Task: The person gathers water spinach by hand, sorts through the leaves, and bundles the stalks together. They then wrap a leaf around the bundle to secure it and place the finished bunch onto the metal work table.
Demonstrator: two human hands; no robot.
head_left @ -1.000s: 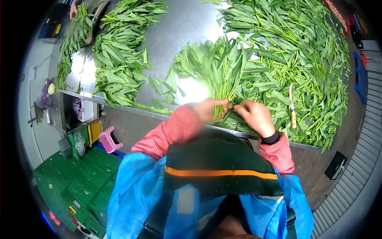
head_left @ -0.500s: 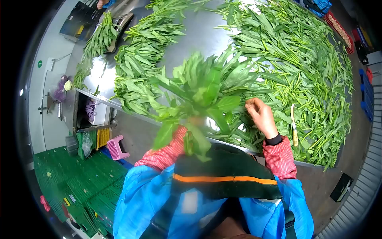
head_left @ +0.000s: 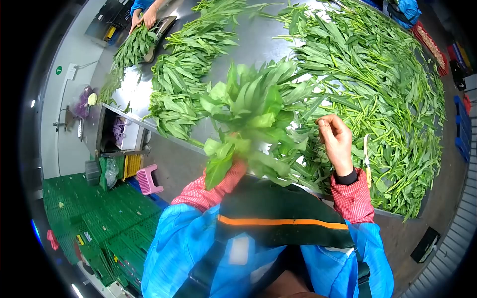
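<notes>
My left hand [head_left: 241, 149], mostly hidden by foliage, is closed around a bunch of leafy greens [head_left: 253, 109] held upright over the table's near edge. The bunch is slightly blurred. To its right, my right hand [head_left: 338, 144] hovers over the greens with its fingers curled and thumb pressed near the index finger; anything between the fingertips is too small to make out. Just right of that hand, a knife [head_left: 367, 161] with a pale curved blade lies on the large pile of greens [head_left: 362, 84].
A row of leafy greens [head_left: 176, 82] lies on the metal table [head_left: 253, 39], left of the bunch. At the upper left, a co-worker's hands [head_left: 144, 20] hold greens by a scale [head_left: 161, 32]. A pink stool [head_left: 148, 180] and green crates [head_left: 84, 213] are at lower left.
The co-worker's hands have come in and reached the greens by the scale. My right hand has shifted slightly right and up. The held bunch has turned a little, and the view has shifted slightly.
</notes>
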